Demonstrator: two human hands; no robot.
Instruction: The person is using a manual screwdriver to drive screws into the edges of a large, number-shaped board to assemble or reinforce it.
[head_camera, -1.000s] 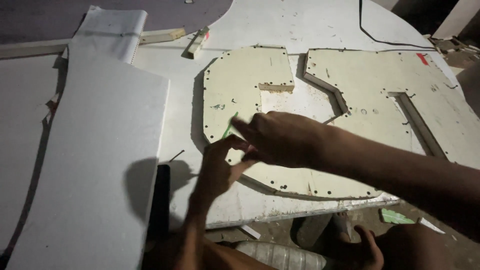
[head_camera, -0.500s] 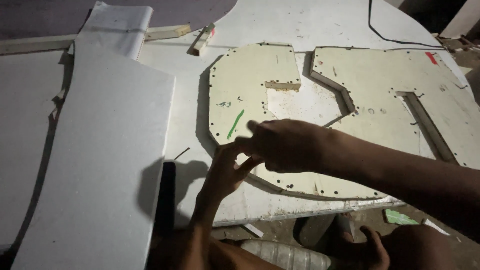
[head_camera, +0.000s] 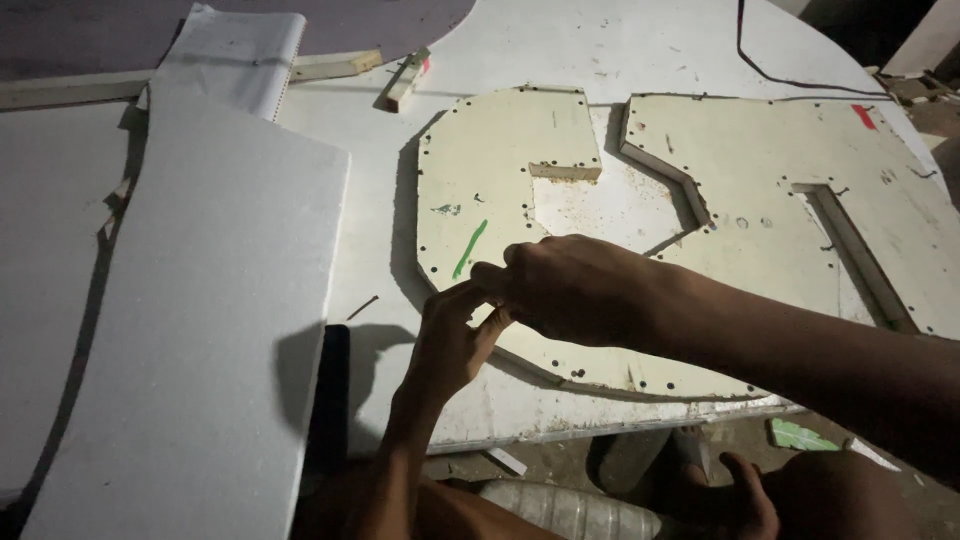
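My right hand (head_camera: 575, 288) reaches in from the right with its fingers curled, over the lower edge of a cream-coloured cut-out board (head_camera: 480, 170) that has small holes along its rim. My left hand (head_camera: 452, 345) comes up from below. Its fingertips meet the right hand's fingertips in a pinch just above the board's edge. Whatever lies between the fingers is hidden. A short green stroke (head_camera: 468, 250) shows on the board just left of the hands.
A second cream board (head_camera: 760, 160) with a slot lies to the right on a white table sheet (head_camera: 620, 50). A large grey-white sheet (head_camera: 200, 330) covers the left. A small wooden block (head_camera: 405, 80) and a black cable (head_camera: 745, 50) lie at the back. My knee and foot (head_camera: 750, 500) are below the table edge.
Both hands have slid down towards the board's near edge, which has uncovered the green stroke. The fingertips stay pressed together.
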